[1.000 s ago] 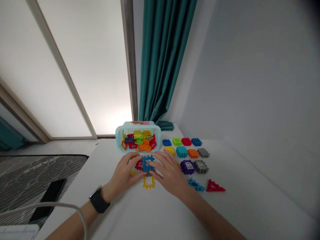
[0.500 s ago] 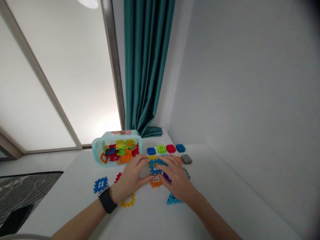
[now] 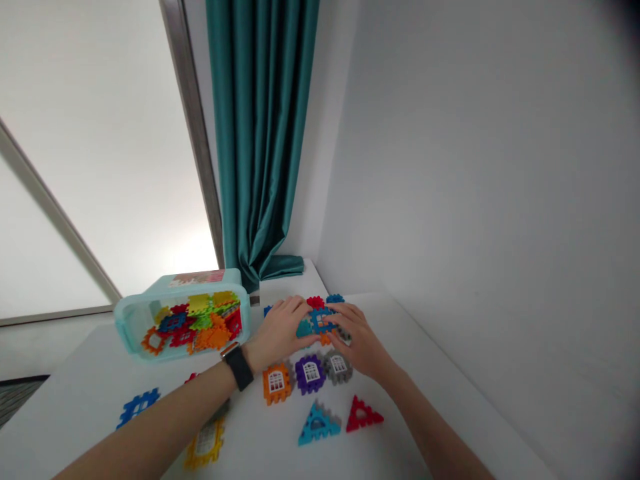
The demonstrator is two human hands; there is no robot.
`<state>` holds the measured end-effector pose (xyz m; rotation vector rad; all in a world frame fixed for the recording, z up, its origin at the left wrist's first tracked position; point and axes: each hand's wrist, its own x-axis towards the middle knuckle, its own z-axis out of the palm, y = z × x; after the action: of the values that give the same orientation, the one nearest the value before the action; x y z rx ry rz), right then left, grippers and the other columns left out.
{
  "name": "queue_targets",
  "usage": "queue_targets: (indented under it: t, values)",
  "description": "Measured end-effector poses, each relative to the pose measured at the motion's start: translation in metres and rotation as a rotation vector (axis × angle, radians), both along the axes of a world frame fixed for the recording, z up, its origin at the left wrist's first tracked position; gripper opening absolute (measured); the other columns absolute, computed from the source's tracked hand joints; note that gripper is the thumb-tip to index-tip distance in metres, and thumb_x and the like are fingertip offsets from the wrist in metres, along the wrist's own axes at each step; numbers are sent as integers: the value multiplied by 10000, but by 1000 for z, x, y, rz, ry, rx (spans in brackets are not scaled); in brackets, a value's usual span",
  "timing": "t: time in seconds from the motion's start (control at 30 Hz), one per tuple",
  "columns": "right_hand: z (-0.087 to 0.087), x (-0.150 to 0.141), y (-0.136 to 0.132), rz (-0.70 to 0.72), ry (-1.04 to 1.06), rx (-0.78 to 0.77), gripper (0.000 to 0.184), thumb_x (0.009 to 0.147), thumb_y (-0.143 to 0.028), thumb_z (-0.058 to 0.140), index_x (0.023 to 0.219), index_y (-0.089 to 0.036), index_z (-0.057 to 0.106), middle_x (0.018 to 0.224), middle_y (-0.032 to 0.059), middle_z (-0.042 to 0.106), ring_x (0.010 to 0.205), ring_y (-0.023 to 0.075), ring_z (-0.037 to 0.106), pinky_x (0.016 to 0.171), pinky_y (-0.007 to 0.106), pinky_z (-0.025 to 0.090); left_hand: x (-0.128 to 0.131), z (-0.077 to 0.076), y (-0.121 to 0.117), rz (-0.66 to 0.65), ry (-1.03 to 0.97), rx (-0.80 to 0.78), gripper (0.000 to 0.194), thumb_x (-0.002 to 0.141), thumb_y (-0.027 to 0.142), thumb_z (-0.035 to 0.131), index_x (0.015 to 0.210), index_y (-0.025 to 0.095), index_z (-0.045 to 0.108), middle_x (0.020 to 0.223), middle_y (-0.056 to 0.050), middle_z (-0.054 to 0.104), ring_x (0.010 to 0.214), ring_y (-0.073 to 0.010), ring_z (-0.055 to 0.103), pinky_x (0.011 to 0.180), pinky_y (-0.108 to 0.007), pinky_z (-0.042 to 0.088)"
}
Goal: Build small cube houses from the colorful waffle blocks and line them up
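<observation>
Nearby, a pale teal bin (image 3: 131, 319) full of colourful toothed plastic pieces (image 3: 213, 333).

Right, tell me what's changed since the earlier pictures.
The left hand and right hand have carried the blue plastic window piece rightward and away, from left of the purple plastic piece to beyond it, without letting go. The pale-teal plastic tub and red plastic triangle stayed put.
</observation>
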<state>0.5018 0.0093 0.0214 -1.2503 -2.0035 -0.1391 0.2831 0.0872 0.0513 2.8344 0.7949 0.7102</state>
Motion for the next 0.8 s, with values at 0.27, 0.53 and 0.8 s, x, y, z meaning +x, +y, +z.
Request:
queue_targets:
  t: [0.27,0.53,0.8]
  values:
    - [-7,52,38,47,95,-122,311,906,-211,645,1208,-281,667,1302,97,668,1228,264,600,1059,512,491,44,-3,37,3,75,-30,368,909,501,655,1118,207,585,1116,-80,608,1040,-274,596,900,-413,464]
    - [-22,89,73,1,80,-91,356,898,-208,647,1248,-270,649,1313,101,670,1228,267,614,1059,534,484,83,-13,74,3,104,-69,379,908,474,669,1175,213,608,1169,-88,610,1108,-278,587,947,-407,458]
    - [-51,105,81,-60,168,-154,330,901,-238,636,1230,-243,660,1306,104,677,1214,261,627,1043,512,500,108,-31,88,-17,129,-107,341,909,398,669,1188,209,621,1169,-96,618,1115,-286,593,974,-429,454]
